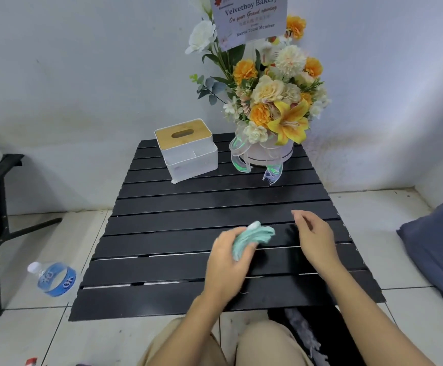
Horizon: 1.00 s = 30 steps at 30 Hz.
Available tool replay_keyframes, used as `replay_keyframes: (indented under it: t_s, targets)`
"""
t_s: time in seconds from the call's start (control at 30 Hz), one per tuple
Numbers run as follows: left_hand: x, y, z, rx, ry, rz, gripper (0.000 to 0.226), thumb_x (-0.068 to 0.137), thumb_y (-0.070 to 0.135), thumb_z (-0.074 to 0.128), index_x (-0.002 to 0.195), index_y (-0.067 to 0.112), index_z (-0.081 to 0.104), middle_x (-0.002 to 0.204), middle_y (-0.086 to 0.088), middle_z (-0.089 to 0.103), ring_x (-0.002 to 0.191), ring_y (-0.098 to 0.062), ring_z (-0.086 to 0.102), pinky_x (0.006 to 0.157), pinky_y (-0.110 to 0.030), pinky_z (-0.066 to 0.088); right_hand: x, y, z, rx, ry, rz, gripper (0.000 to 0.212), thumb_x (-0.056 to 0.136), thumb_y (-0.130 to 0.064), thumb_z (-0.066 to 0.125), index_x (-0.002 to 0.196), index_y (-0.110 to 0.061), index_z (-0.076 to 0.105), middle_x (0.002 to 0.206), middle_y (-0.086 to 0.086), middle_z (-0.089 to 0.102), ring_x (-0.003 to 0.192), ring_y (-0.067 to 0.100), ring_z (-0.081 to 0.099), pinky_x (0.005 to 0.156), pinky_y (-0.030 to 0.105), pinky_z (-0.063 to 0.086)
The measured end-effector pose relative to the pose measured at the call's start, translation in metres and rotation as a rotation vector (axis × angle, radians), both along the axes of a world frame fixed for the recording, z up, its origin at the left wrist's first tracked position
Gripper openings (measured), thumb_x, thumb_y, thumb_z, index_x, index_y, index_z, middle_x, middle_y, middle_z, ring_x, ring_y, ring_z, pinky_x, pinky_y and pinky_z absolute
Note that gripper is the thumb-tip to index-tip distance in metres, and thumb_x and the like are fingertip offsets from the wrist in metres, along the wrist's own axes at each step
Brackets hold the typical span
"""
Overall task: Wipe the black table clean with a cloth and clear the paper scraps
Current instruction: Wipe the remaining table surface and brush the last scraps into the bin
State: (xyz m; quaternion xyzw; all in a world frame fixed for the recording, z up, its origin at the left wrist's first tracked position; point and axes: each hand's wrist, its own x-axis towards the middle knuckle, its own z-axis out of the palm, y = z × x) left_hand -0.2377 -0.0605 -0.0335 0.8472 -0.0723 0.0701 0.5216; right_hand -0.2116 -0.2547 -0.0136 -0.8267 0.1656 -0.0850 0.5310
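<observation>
We record the following:

1. Black slatted table (175,225), low, set against a white wall.
2. Left hand (228,260), fingers curled round a bunched mint-green cloth (254,236), over the table's near middle.
3. Right hand (312,233), just right of the cloth, fingers loosely bent, holding nothing; we cannot tell whether it touches the slats.
4. White tissue box (188,151) with wooden lid, at the far left of the table.
5. Flower arrangement (275,101) in a round box with a printed card (249,17), at the far right.
6. Water bottle (53,278), lying on the tiled floor to the left.
7. Blue cushion (437,247), on the floor to the right.
</observation>
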Motion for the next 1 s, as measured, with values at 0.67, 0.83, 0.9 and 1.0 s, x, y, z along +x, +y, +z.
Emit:
replay_keyframes:
  t_s: [0.67,0.83,0.9,1.0]
  targets:
    - [0.159,0.170,-0.019,0.221,0.056,0.251,0.034,0.086,0.038,0.061,0.119,0.045,0.061,0.116,0.022,0.064,0.110,-0.017,0.055,0.105,-0.041,0.039,0.078,0.150,-0.052,-0.915,0.061,0.383,0.068,0.096,-0.056,0.005,0.154,-0.023,0.016,0.163,-0.005,0.010,0.150,0.017,0.003,0.117,0.058,-0.003]
    - [0.167,0.172,-0.015,0.169,0.063,0.478,0.040,0.089,0.037,0.056,0.129,0.035,0.057,0.123,0.007,0.061,0.113,-0.023,0.053,0.101,-0.046,0.042,0.076,0.151,-0.050,-0.911,0.067,0.384,0.069,0.095,-0.056,0.004,0.154,-0.024,0.017,0.163,-0.005,0.011,0.150,0.017,0.003,0.117,0.058,-0.003]
    - [0.164,0.155,-0.016,0.410,0.074,0.488,0.042,0.091,0.036,0.055,0.133,0.029,0.052,0.129,0.002,0.055,0.111,-0.029,0.049,0.094,-0.043,0.039,0.076,0.151,-0.049,-0.907,0.072,0.388,0.069,0.095,-0.056,0.004,0.154,-0.024,0.016,0.163,-0.005,0.010,0.150,0.017,0.002,0.117,0.057,-0.004]
    - [0.143,0.137,-0.022,0.507,-0.020,0.351,0.039,0.092,0.031,0.058,0.131,0.028,0.054,0.130,0.005,0.055,0.105,-0.027,0.048,0.086,-0.037,0.034,0.076,0.151,-0.048,-0.904,0.073,0.384,0.068,0.095,-0.056,0.005,0.155,-0.024,0.016,0.163,-0.005,0.009,0.150,0.017,0.001,0.117,0.058,-0.004]
